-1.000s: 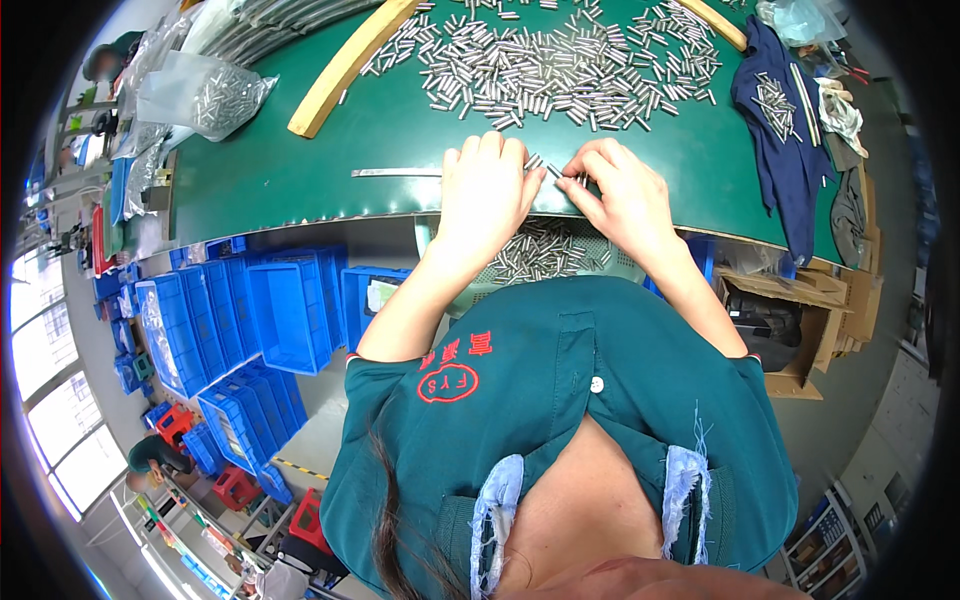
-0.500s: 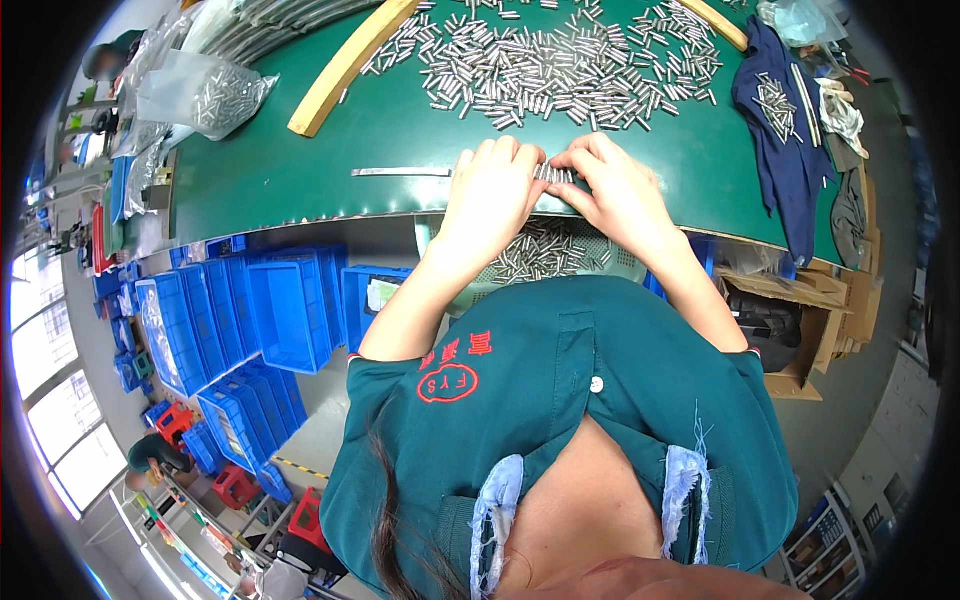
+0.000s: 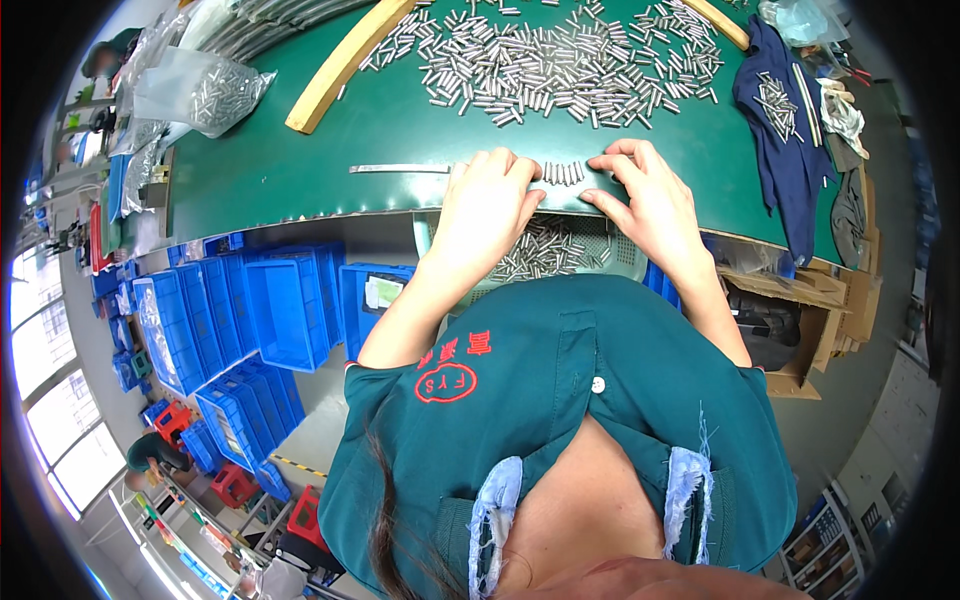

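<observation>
Where both hands meet, pin row (image 3: 563,173) (axis left-right; pins pointing away).

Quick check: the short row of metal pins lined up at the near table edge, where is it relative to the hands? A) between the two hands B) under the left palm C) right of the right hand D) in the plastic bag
A: the row of pins lies on the green table in the gap between the left hand and the right hand.

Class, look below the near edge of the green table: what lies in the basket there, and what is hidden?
The pale basket under the green table holds a heap of small metal pins. The left hand, the right hand and the table's edge cover part of it, so its far side cannot be seen.
</observation>
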Demonstrator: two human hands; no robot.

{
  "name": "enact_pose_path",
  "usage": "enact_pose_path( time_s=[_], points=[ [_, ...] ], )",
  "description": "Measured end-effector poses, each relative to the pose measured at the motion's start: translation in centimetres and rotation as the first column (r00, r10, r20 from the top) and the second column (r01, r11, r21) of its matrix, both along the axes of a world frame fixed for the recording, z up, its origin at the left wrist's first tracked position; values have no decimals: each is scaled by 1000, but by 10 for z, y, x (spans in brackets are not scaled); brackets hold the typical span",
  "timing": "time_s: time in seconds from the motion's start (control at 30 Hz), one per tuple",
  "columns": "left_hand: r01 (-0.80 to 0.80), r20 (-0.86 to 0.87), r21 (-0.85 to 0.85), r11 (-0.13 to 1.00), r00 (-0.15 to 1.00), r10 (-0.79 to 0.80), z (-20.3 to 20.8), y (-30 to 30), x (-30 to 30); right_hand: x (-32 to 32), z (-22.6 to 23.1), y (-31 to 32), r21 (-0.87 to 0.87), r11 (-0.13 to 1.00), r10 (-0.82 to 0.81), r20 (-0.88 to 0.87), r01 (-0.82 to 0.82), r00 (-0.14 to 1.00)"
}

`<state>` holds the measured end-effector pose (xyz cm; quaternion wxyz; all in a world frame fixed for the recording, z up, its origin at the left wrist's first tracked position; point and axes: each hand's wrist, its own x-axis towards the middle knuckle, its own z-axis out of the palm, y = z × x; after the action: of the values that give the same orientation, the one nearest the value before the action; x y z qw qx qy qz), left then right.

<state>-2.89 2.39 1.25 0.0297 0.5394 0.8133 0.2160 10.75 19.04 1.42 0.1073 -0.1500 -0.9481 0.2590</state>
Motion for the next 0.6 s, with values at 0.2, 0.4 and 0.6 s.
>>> enact_pose_path(
  time_s=[0.2,0.4,0.6],
  points=[
    [-63,-42,-23,998,997,62,4,-5,-4,2,-1,-5,31,999,12,-15,-12,1000],
    [-94,-63,-38,995,994,91,3,-7,-7,-3,-1,-10,-23,999,33,-31,-34,999],
    [-88,-58,-26,996,995,86,0,-5,-5,-24,-7,-18,30,998,62,-74,-60,995]
  ],
)
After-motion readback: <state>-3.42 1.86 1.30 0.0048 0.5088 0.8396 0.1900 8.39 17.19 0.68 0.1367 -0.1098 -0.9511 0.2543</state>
